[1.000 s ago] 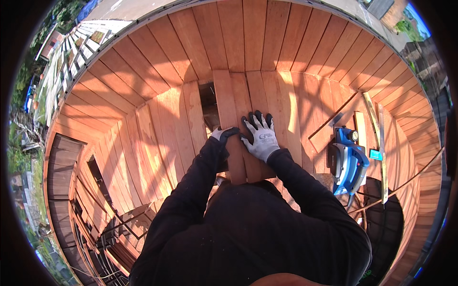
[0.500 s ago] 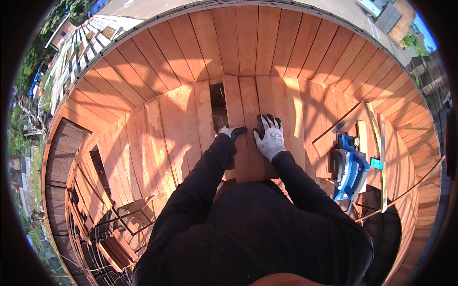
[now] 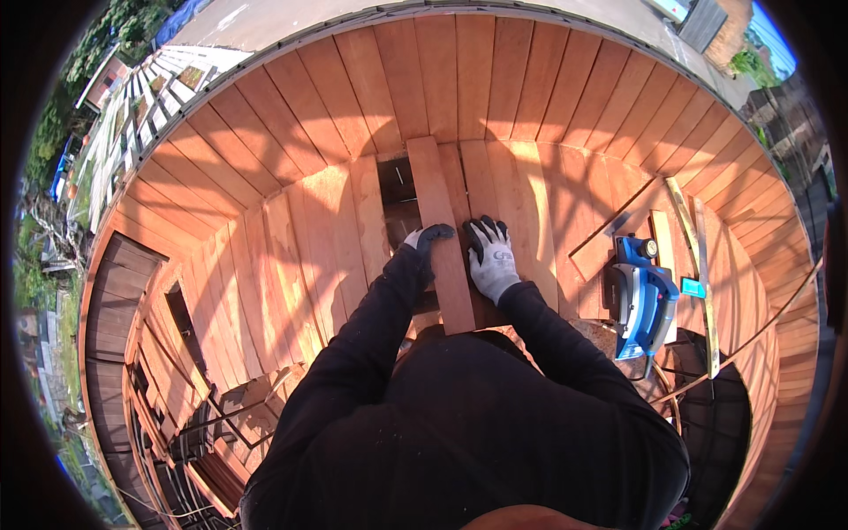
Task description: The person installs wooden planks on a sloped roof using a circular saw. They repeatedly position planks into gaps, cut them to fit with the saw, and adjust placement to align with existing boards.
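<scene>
Red-brown plank (image 3: 435, 199) lying askew beside an open gap (image 3: 399, 187)

The loose plank lies lengthwise in front of the person on the boarded floor (image 3: 331, 234), its far end near the foot of the curved wall (image 3: 442, 84) and its near end close to the person's body. It slants against the neighbouring boards, the near end turned to the right. The dark gap runs along its left side, with a bare piece of framing showing below.

The left hand (image 3: 431, 240), gloved, is bent over the plank's left edge, fingertips on its upper face; whether the thumb closes underneath cannot be told. The right hand (image 3: 493, 252), also gloved, is open, palm down and fingers spread, on the boards just to the plank's right. A blue power tool (image 3: 643, 300) rests well apart on the right.

The step in hand looks like shifting and turning the plank. To do it well, the left hand should push or draw evenly along the edge while the right serves as a steady stop, so that the board turns without skidding. Comparing its long edge with the neighbouring seams at both ends would show any remaining slant. Fingertips are best kept on top and out of the gap, where an edge could pinch them, and grit should be brushed away before wood meets wood.
</scene>
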`<state>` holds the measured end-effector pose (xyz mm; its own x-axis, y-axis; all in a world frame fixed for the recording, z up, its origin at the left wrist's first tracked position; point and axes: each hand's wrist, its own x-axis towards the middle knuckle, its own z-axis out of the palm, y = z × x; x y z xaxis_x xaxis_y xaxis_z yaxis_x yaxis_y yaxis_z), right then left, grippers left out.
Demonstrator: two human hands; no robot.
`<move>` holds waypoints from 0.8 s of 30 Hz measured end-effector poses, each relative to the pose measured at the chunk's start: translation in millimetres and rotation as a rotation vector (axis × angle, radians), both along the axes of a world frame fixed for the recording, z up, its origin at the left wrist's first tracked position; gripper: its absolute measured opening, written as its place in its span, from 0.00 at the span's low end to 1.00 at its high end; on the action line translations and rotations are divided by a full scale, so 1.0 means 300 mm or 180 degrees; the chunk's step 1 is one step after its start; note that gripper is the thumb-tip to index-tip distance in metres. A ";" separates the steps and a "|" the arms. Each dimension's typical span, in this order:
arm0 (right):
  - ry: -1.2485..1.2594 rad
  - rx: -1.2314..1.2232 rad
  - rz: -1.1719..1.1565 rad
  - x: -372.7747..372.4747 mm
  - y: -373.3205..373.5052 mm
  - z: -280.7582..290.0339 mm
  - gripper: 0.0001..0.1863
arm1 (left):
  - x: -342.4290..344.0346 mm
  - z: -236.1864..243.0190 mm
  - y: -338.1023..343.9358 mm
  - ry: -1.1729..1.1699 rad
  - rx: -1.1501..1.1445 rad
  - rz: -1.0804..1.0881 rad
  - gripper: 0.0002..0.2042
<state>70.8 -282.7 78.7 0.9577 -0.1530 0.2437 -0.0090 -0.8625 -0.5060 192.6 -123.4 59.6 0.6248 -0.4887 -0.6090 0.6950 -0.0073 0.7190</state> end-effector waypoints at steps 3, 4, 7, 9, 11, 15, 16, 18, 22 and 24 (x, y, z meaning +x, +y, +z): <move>-0.0113 0.0033 -0.0044 -0.001 0.001 -0.002 0.27 | -0.009 -0.042 -0.011 -0.0151 -0.0052 -0.0055 0.15; -0.0173 0.0131 -0.0085 -0.003 0.000 -0.007 0.27 | -0.016 -0.040 -0.013 -0.0137 -0.0114 -0.0032 0.15; -0.0199 0.0331 -0.0198 -0.012 -0.018 -0.015 0.28 | -0.038 -0.035 -0.033 -0.0465 -0.0228 0.0173 0.15; 0.0043 -0.0018 -0.0320 -0.030 -0.007 0.030 0.29 | -0.019 -0.153 -0.019 -0.0759 -0.0231 0.0405 0.15; 0.0249 -0.0305 -0.0387 -0.058 -0.020 0.032 0.29 | -0.018 -0.171 -0.023 -0.0915 -0.0185 0.0453 0.14; 0.0609 -0.0502 -0.0383 -0.082 -0.027 0.058 0.34 | -0.025 -0.107 -0.013 -0.0566 -0.0151 0.0338 0.13; 0.0671 -0.0591 -0.0384 -0.077 -0.022 0.048 0.35 | -0.023 -0.074 -0.004 -0.0384 -0.0180 0.0315 0.12; 0.0809 -0.0636 -0.0359 -0.078 -0.017 0.045 0.37 | -0.024 -0.041 0.051 -0.0170 -0.0276 0.0208 0.11; 0.1178 -0.0672 -0.0296 -0.043 -0.012 0.114 0.43 | -0.074 0.025 0.164 -0.0392 -0.0476 0.0754 0.13; 0.1483 -0.0961 -0.0398 -0.004 0.025 0.165 0.44 | -0.088 0.083 0.203 -0.0576 -0.0565 0.1120 0.15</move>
